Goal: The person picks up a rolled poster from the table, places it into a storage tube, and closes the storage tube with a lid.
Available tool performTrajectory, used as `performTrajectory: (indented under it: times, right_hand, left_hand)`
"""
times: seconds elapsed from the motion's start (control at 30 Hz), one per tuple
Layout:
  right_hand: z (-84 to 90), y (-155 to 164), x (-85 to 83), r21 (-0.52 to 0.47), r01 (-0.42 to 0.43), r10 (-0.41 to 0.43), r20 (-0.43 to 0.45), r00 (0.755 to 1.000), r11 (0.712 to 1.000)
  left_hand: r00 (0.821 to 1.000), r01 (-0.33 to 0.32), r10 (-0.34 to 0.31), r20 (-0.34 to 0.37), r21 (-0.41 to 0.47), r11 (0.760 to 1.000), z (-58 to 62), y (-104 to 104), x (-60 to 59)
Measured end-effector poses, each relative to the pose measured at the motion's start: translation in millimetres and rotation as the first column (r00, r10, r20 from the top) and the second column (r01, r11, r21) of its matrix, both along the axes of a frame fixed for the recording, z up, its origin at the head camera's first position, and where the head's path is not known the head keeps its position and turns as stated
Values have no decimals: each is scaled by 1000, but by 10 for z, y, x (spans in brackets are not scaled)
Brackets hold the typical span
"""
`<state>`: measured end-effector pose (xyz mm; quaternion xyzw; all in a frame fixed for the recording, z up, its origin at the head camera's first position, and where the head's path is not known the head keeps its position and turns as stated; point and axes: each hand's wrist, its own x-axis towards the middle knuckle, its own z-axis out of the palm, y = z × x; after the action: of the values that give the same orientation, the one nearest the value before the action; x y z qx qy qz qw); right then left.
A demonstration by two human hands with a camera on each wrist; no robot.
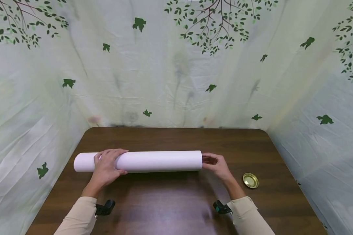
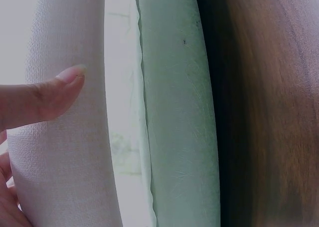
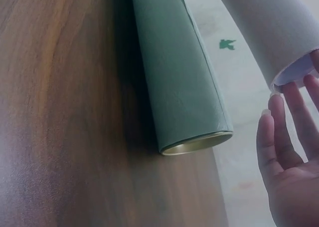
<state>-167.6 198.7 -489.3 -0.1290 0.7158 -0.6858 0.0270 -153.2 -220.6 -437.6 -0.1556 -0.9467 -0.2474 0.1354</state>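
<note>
A long white paper roll (image 1: 159,161) lies crosswise over the brown table (image 1: 170,202). My left hand (image 1: 107,164) grips it near its left end, fingers over the top and thumb (image 2: 40,100) against the textured paper (image 2: 65,162). My right hand (image 1: 216,164) is at the roll's right end (image 3: 279,42), and its straight fingers (image 3: 286,132) touch the open rim. A green tube (image 3: 179,77) with a gold-coloured inside lies on the table just beyond the roll. It also shows in the left wrist view (image 2: 179,112) but is hidden in the head view.
A small round gold lid (image 1: 250,180) lies on the table to the right of my right hand. Pale cloth printed with leaves and branches (image 1: 176,65) hangs around the table on three sides. Black wrist-camera mounts (image 1: 106,208) sit on both forearms.
</note>
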Motion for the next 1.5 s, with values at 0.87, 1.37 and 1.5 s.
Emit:
performTrajectory:
  times: [0.87, 1.37, 1.5]
  right_hand:
    - [-262, 1046, 185, 102, 236, -236, -17, 972, 966]
    - [-546, 1669, 467, 381, 416, -423, -69, 904, 826]
    - [-590, 1738, 513, 497, 399, -418, -79, 905, 770]
  left_hand:
    - [999, -3, 3, 32, 0, 1000, 9, -12, -5]
    - [999, 5, -5, 36, -10, 1000, 29, 41, -37]
    - [1000, 7, -7, 22, -7, 1000, 14, 43, -35]
